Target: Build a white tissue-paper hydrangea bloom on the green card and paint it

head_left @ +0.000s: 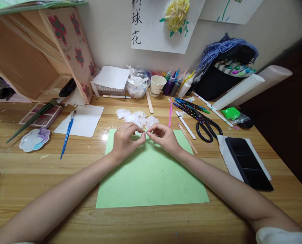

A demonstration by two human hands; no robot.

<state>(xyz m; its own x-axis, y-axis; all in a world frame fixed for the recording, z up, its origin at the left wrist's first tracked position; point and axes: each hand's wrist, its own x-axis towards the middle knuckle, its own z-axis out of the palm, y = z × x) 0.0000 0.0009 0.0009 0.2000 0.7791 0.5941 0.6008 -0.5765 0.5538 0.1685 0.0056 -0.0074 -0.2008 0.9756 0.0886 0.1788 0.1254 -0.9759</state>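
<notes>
My left hand (127, 138) and my right hand (163, 137) meet over the upper part of a green sheet of paper (153, 179). Each hand is closed in a pinch, thumb against forefinger, and the fingertips almost touch each other. Whatever lies between them is too small to make out. Just beyond my fingers is a loose pile of white paper scraps (135, 117). A flat wooden stick (187, 137) lies by the sheet's right edge, near my right wrist.
Scissors (204, 125), pens (188, 105) and a white marker (185, 124) lie to the right, with a phone (248, 162) beyond. At the back stand a paper cup (158, 84) and a bowl of scraps (138, 86). On the left are a paintbrush (68, 135) and a palette (34, 139).
</notes>
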